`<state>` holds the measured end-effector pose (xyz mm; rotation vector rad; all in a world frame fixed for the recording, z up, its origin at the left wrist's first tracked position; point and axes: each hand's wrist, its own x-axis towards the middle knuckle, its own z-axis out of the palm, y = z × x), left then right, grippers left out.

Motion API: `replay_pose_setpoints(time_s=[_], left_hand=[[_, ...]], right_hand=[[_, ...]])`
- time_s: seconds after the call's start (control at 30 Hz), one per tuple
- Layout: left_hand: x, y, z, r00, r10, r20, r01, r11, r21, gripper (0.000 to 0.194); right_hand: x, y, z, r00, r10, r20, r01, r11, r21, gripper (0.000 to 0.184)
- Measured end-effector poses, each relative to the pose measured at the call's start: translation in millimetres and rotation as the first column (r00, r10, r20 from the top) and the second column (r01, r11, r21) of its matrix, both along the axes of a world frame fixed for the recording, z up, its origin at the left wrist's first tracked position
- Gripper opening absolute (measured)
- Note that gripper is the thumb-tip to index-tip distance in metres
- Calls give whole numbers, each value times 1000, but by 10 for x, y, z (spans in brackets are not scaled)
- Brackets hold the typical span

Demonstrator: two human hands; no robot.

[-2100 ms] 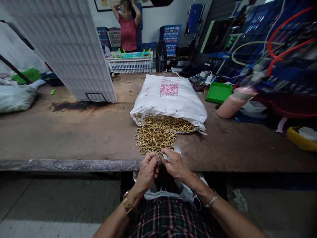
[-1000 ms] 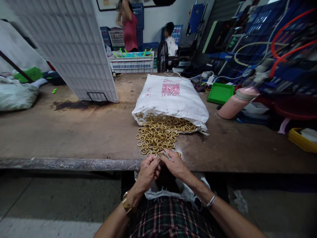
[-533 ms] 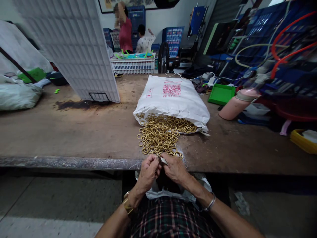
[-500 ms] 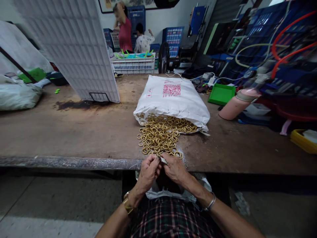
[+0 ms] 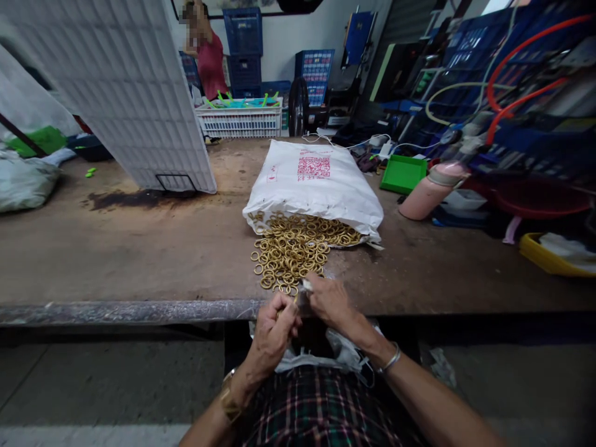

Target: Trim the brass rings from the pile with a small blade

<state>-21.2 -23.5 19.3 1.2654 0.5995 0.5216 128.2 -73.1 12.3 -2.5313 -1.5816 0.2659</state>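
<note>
Many gold-coloured rings (image 5: 291, 251) spill in a heap from the mouth of a white woven sack (image 5: 279, 171) onto the wooden table (image 5: 139, 254). My left hand (image 5: 278, 326) is closed at the table's front edge, and a bit of gold ring (image 5: 295, 298) shows at its fingertips. Just right of it and slightly higher, my right hand (image 5: 331, 302) is closed around a small pale, blade-like piece (image 5: 307, 285), mostly hidden and blurred. Its fingertips are near the heap's front edge. The two hands are a little apart.
A grey-white ribbed panel (image 5: 153, 112) stands at left on a wire foot. To the right are a green tray (image 5: 403, 174), a pink bottle (image 5: 426, 195) and a yellow tray (image 5: 554, 256). A white crate (image 5: 242, 121) is behind the sack; a person (image 5: 212, 59) stands beyond.
My hands have drawn apart: the right moved up towards the rings, the left down slightly. The view has shifted a little to the right, and a second person in back is out of sight.
</note>
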Motion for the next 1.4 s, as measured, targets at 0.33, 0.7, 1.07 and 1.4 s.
replay_pose_setpoints(time_s=[0.33, 0.7, 1.07, 1.4], left_hand=[[84, 66, -165, 988, 39, 150, 45, 854, -518, 30], [93, 110, -249, 988, -2, 153, 103, 748, -656, 27], [152, 111, -236, 985, 32, 167, 95, 711, -696, 24], [158, 123, -270, 992, 127, 6, -108, 874, -474, 38]], right_hand=[[499, -305, -286, 978, -196, -77, 208, 955, 212, 21], [350, -242, -286, 982, -187, -8, 187, 977, 106, 16], [283, -155, -232, 955, -120, -271, 206, 926, 316, 16], [-83, -80, -132, 911, 157, -381, 39, 888, 459, 11]])
